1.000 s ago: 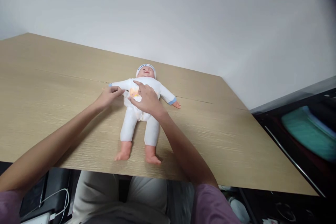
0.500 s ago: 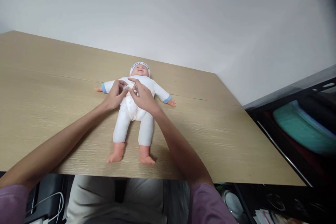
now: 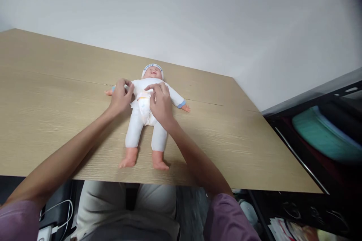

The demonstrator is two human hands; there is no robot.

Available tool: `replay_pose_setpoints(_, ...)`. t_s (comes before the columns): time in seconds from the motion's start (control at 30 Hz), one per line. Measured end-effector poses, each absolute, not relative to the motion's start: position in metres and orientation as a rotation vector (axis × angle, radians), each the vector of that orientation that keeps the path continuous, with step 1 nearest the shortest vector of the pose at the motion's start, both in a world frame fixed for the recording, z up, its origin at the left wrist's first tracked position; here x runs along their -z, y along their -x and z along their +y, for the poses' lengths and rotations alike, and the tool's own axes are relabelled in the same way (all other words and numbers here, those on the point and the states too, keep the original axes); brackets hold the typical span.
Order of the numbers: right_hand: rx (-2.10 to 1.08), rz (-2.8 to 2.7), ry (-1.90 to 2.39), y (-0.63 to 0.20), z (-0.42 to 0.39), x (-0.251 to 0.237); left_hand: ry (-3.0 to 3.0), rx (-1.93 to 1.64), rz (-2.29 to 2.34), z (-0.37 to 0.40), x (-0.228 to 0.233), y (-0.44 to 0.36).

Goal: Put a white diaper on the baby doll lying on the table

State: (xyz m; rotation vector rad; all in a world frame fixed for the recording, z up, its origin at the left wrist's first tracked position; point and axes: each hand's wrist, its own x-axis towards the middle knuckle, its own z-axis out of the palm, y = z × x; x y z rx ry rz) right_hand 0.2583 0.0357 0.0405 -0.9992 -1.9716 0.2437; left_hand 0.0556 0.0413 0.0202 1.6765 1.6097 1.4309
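Note:
A baby doll (image 3: 141, 83) in a white outfit with blue cuffs lies on its back, feet towards me. Around its hips is a white diaper (image 3: 144, 108) with an orange line at the waist; one side edge sticks out loosely. My left hand (image 3: 121, 97) is beside the doll's side, above its arm, its fingers curled close to the thumb; anything between them is hidden. Over the belly, my right hand (image 3: 161, 104) has its thumb and bent fingers at the diaper's waist, covering that side of it.
The doll rests on a wooden table (image 3: 70, 128) with a seam across it. A pale wall (image 3: 181, 26) stands behind. To the right, a dark shelf holds a green rounded thing (image 3: 325, 135). Below the front edge are my legs (image 3: 98, 203) and a white cable (image 3: 69, 211).
My hands have moved apart: the left went outwards off the diaper's waist, the right shifted slightly right. More of the diaper's front shows. The view has tilted slightly.

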Motion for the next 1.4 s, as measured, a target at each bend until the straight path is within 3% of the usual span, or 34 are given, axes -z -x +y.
replay_pose_setpoints(0.13, -0.410, -2.054, 0.860, -0.283, -0.023, -0.050, -1.897, -1.455, 1.519, -0.020, -0.046, -0.074)
replay_pose_setpoints(0.27, -0.697, -2.318, 0.649, -0.318, -0.071, -0.040, -2.310, -1.010, 1.506, -0.082, -0.041, -0.091)
replay_pose_setpoints(0.43, -0.682, -2.518, 0.710, -0.344, -0.074, -0.018, -2.564, -0.644, 1.526, -0.100, -0.012, -0.081)
replay_pose_setpoints(0.57, -0.601, -2.362, 1.247, -0.348, -0.053, -0.018, -2.478, -0.669, 1.602, -0.084, -0.008, -0.062)
replay_pose_setpoints(0.67, -0.518, -2.312, 1.393, -0.338, -0.044, -0.019, -2.472, -0.628, 1.675, -0.070, -0.012, -0.061)
replay_pose_setpoints(0.83, -0.281, -2.346, 1.435, -0.311, -0.043, -0.006, -2.514, -0.490, 1.798, -0.046, -0.013, -0.073)
replay_pose_setpoints(0.97, -0.159, -2.341, 1.417, -0.303, -0.041, 0.005, -2.493, -0.616, 1.700, -0.037, -0.009, -0.071)
replay_pose_setpoints(1.13, -0.229, -2.265, 1.282, -0.308, -0.036, 0.013, -2.490, -0.869, 1.449, -0.036, -0.003, -0.062)
replay_pose_setpoints(1.4, -0.389, -2.248, 1.147, -0.313, -0.034, 0.018, -2.404, -0.858, 1.417, -0.037, -0.002, -0.063)
